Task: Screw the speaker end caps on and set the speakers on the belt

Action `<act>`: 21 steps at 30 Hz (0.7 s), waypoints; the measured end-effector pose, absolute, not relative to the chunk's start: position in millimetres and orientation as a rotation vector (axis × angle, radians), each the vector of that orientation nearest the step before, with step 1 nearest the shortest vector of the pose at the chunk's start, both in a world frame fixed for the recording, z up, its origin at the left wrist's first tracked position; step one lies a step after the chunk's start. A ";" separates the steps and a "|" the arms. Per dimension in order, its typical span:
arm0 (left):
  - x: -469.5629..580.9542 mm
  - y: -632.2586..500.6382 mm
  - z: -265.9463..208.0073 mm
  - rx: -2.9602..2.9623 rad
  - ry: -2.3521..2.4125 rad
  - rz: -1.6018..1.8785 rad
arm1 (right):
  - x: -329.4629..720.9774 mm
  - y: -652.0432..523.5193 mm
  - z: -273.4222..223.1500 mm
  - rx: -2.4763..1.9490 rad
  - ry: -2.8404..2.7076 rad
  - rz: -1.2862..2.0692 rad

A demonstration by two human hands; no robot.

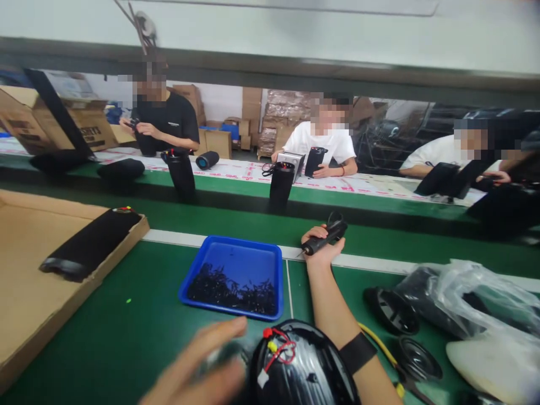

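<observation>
Nearest to me, the black rounded housing (301, 365) is sitting at the bottom edge of the view, wrapped in clear film, with red and yellow wires (280, 346) looping off its top. My left hand (202, 365) is hovering just beside it on its left, blurred, fingers spread wide and holding nothing; I cannot tell whether it is touching the housing. My right hand (323, 244) is reaching out across the green bench (139, 315) and closing around the black electric screwdriver (324, 239), which is lying tilted in my grip near the white stripe, beside the far right corner of the blue tray (234, 275). The tray is holding a heap of small dark screws (230, 289) along its near side.

I am judging that I am at the point of taking up the driver, with no screw picked yet. The next move, as I read it, is calling for bringing the driver back over the housing, steadying the housing with the left hand and fetching a screw from the tray, while keeping the loose wires out from under the bit.

To my right, speaker cones (417, 360) and a clear plastic bag (476, 292) are lying close by; to my left, a cardboard box (34, 281) is carrying a black fabric cover (90, 242). Across the conveyor, other people are working on black cylinders.
</observation>
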State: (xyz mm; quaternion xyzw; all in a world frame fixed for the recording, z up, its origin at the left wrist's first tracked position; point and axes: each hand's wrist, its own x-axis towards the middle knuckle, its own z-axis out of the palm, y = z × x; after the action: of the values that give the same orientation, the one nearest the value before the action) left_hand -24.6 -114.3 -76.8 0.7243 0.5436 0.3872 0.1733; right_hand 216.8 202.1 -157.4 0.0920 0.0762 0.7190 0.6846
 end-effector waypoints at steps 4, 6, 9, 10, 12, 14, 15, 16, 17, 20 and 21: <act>-76.7 -56.9 -71.6 2.241 1.666 0.749 | 217.1 195.6 -149.5 0.139 0.208 1.606; -91.7 -23.5 -78.9 2.361 1.653 0.433 | 216.1 189.6 -143.0 0.105 0.233 1.603; -101.2 12.8 -98.2 2.484 1.655 0.046 | 214.5 183.3 -134.3 0.050 0.282 1.597; -102.4 20.5 -104.2 2.505 1.661 -0.038 | 214.3 182.5 -132.2 0.031 0.300 1.595; -103.8 30.4 -111.7 2.517 1.655 -0.159 | 214.4 182.8 -128.9 -0.003 0.339 1.587; -105.1 35.3 -111.6 2.493 1.630 -0.215 | 214.8 184.2 -125.8 -0.031 0.380 1.576; -106.0 36.5 -109.1 2.475 1.609 -0.216 | 214.9 184.8 -124.0 -0.044 0.404 1.572; -107.2 37.2 -105.7 2.458 1.577 -0.197 | 214.8 185.2 -121.9 -0.054 0.433 1.564; -108.7 37.7 -101.7 2.444 1.532 -0.160 | 214.5 185.3 -119.4 -0.063 0.465 1.551; -116.0 39.2 -89.5 2.413 1.353 0.016 | 210.7 185.1 -110.3 -0.074 0.580 1.481; -118.9 40.3 -85.2 2.399 1.316 0.082 | 207.7 185.1 -107.1 -0.095 0.659 1.463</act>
State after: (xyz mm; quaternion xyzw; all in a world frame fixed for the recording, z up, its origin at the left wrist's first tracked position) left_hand -118.9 40.3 -85.2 0.8585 0.4710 0.0294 0.2006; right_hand 207.7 185.1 -107.1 -0.0426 0.2953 0.6553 0.6939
